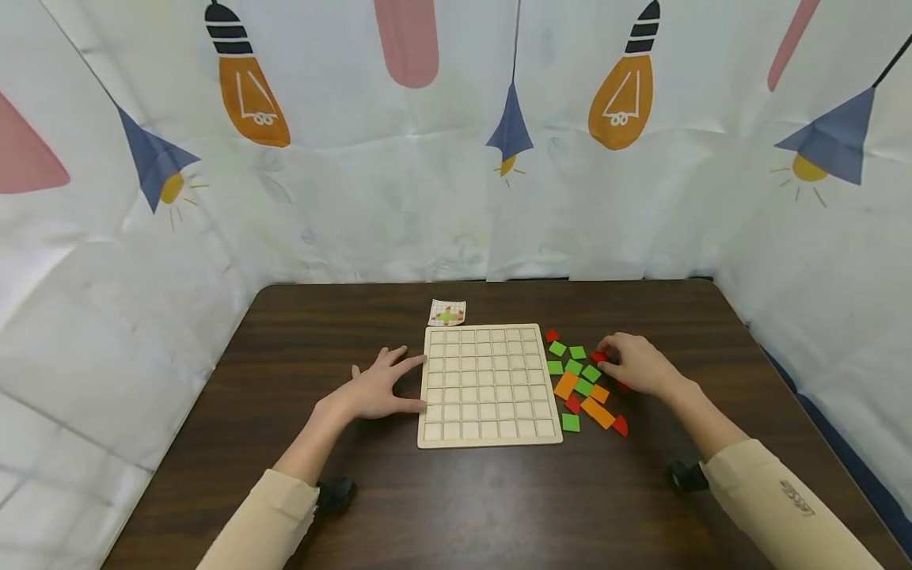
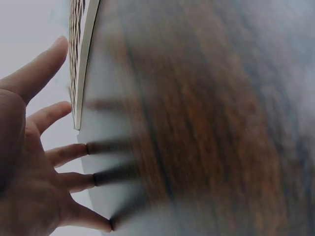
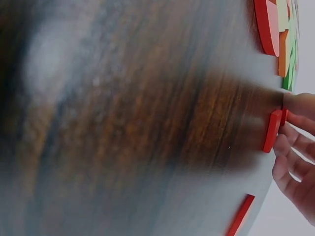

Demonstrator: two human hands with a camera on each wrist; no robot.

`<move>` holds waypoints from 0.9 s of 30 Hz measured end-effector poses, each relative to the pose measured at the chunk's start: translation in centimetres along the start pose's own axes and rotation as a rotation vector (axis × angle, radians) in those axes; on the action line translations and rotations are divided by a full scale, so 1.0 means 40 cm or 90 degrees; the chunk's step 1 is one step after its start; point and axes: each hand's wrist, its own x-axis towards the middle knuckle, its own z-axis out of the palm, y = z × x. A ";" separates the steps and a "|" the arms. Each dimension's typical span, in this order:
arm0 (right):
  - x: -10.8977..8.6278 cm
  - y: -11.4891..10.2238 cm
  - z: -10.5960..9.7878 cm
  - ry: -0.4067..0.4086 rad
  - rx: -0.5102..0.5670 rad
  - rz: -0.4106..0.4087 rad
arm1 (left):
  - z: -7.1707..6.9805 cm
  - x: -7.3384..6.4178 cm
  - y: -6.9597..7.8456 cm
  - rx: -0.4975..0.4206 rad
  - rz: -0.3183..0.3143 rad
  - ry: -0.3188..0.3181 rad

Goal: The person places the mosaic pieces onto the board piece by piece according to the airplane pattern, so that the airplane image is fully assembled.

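Observation:
A pale wooden grid board [image 1: 492, 385] lies flat on the dark table, its squares bare. At its left edge, my left hand [image 1: 381, 388] is spread wide, with thumb and index fingertip touching the rim; the left wrist view shows its straight fingers [image 2: 69, 152]. Right of the board, my right hand [image 1: 634, 364] pinches a small red tile [image 1: 597, 358] between thumb and fingers. The right wrist view shows this hand [image 3: 298, 147] close up, with another red tile [image 3: 272, 130] lying beside the fingertips. Part of the pinched tile is hidden by the fingers.
Loose green tiles [image 1: 571, 423], orange tiles [image 1: 597, 412] and red tiles [image 1: 621, 426] lie scattered between the board and my right hand. A small pattern card [image 1: 447, 313] sits behind the board's far left corner. A printed white curtain [image 1: 399, 214] hangs around the table.

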 end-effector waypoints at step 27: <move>0.003 -0.008 0.008 0.021 0.041 0.016 | 0.004 -0.015 0.014 0.016 -0.002 -0.002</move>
